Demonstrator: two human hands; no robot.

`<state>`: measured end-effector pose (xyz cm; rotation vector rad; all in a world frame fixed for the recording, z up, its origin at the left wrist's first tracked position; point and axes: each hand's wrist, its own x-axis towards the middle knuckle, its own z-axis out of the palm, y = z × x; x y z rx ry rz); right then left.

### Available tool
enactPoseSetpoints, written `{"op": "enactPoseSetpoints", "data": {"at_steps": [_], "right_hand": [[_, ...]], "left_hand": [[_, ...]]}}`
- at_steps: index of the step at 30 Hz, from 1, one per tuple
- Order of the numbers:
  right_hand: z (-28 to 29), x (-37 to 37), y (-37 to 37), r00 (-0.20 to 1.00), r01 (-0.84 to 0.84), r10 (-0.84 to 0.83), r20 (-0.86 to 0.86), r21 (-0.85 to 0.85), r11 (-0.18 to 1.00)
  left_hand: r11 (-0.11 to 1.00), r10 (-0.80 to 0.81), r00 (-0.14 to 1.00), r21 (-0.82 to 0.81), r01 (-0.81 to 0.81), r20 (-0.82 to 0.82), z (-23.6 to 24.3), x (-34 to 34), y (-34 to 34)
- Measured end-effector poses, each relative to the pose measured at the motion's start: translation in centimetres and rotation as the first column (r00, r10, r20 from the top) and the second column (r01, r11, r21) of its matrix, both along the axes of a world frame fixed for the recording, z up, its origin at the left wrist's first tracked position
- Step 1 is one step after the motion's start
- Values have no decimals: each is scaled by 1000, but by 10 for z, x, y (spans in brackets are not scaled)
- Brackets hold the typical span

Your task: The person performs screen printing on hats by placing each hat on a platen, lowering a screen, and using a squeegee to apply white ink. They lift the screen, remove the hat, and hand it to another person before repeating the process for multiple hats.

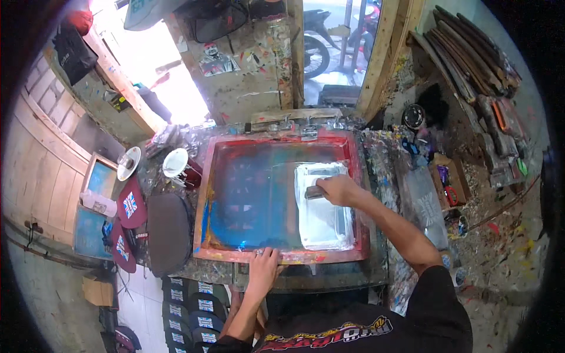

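A screen printing frame [338, 256] with a reddish, paint-stained wooden rim lies on the worktable in front of me. Its mesh [247, 188] is stained blue, and a rectangle of white ink [326, 226] covers the right part. My right hand [340, 190] is closed round a small squeegee [314, 192], which rests in the upper middle of the white ink; the fingers hide part of it. At the near rail, my left hand [264, 263] grips the frame, fingers over the top. Hinge clamps [309, 123] stand along the frame's far edge.
Left of the frame are an ink-smeared tub [176, 163], a dark rounded panel [168, 233] and maroon printed pieces [130, 203]. Several dark printed pieces [205, 306] lie below the table's edge. A cardboard box [456, 194] with scissors sits at right, near stacked wooden squeegees [459, 59].
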<state>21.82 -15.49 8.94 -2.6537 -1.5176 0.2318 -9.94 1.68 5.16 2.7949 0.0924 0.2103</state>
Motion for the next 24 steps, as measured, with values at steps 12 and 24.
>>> {"op": "enactPoseSetpoints", "data": {"at_steps": [12, 24], "right_hand": [[-9, 4, -26, 1000, 21, -20, -18, 39, 999], [32, -164, -81, 990, 117, -125, 71, 107, 987]], "left_hand": [[1000, -6, 994, 1, 6, -108, 7, 3, -8], [988, -117, 989, 95, 125, -86, 35, 16, 0]]}}
